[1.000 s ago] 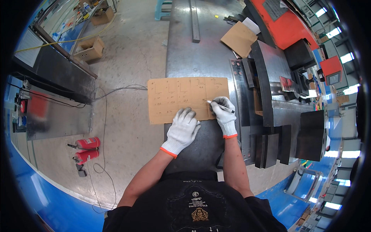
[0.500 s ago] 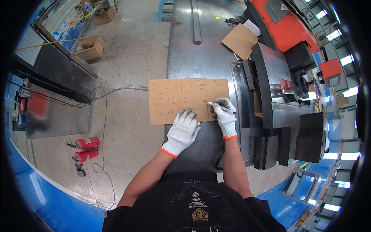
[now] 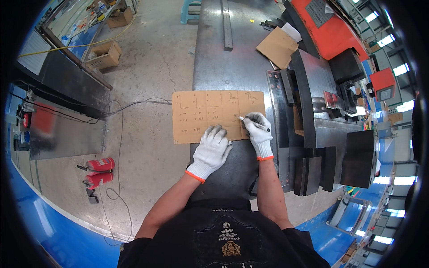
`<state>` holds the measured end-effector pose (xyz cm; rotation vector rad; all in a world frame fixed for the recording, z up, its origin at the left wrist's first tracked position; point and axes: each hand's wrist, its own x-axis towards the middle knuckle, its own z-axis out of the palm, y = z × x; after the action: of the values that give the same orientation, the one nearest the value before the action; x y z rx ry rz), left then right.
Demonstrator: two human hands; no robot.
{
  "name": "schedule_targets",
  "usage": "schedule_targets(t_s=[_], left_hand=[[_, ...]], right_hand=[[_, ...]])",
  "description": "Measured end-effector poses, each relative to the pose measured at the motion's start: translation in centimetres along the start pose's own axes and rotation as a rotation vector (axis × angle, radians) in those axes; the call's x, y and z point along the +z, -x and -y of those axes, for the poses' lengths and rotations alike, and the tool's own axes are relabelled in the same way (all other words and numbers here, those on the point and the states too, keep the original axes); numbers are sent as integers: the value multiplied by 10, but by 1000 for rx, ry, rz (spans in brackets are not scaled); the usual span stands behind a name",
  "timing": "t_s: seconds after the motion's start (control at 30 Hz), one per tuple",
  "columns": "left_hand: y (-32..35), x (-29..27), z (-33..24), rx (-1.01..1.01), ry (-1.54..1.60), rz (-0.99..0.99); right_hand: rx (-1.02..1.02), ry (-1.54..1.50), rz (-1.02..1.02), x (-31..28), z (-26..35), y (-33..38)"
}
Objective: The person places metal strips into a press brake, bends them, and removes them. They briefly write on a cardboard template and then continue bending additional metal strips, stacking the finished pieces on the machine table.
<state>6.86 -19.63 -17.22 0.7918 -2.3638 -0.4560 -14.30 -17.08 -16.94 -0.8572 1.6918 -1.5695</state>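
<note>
A flat brown cardboard sheet (image 3: 192, 117) lies on the dark metal table (image 3: 227, 69), its left part sticking out past the table's edge. Lines, small angle sketches and handwritten figures cover it. My left hand (image 3: 211, 149), in a white knit glove with an orange cuff, rests flat on the sheet's lower edge, fingers stretched out. In a matching glove, my right hand (image 3: 259, 135) pinches a pen (image 3: 241, 118) with a pale tip end and a dark rear end. The pen's tip is at the right half of the sheet, below the sketches.
Dark steel blocks (image 3: 314, 176) and a machine bed stand close to my right. A long metal bar (image 3: 227, 27) and a brown paper piece (image 3: 277, 47) lie farther up the table. Red fire extinguishers (image 3: 101, 165) and cables lie on the floor at left.
My right hand has shifted very slightly, and the pen tip sits a little differently on the cardboard. My left hand has stayed put.
</note>
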Motion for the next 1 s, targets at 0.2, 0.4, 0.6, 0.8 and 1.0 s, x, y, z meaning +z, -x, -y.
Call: schedule_targets(t_s=[0.2,0.4,0.6,0.8,1.0], left_hand=[[0,0,1,7,13,5],[-1,0,0,-2,15,-3],[-2,-1,-1,1,18,10],[-3,0,0,3,17,36],[-4,-2,0,31,26,19]], right_hand=[[44,-33,-35,4,8,1],[73,-28,-27,2,12,3],[72,-56,-69,4,14,5],[80,-90,-107,-6,13,3],[52,-140,-71,-12,4,3]])
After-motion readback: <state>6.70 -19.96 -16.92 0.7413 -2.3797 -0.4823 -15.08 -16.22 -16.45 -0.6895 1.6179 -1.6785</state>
